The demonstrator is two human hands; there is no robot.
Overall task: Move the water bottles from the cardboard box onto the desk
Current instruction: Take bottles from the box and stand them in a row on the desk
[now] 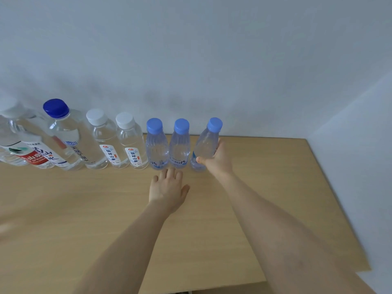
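A row of several water bottles stands along the back of the wooden desk [265,177], against the wall. My right hand [218,158] grips the rightmost small bottle with a light blue cap [204,145], which tilts slightly and touches the desk at its base. Two like bottles [157,145] [179,145] stand upright just left of it. My left hand [167,188] hovers flat, fingers straight, just in front of those two and holds nothing. The cardboard box is out of view.
Further left stand two white-capped bottles [131,143], a tall dark-blue-capped bottle [63,132] and larger bottles [25,145] at the frame's left edge. The desk's right edge [331,187] runs beside a white wall. Bare wood lies right of the held bottle.
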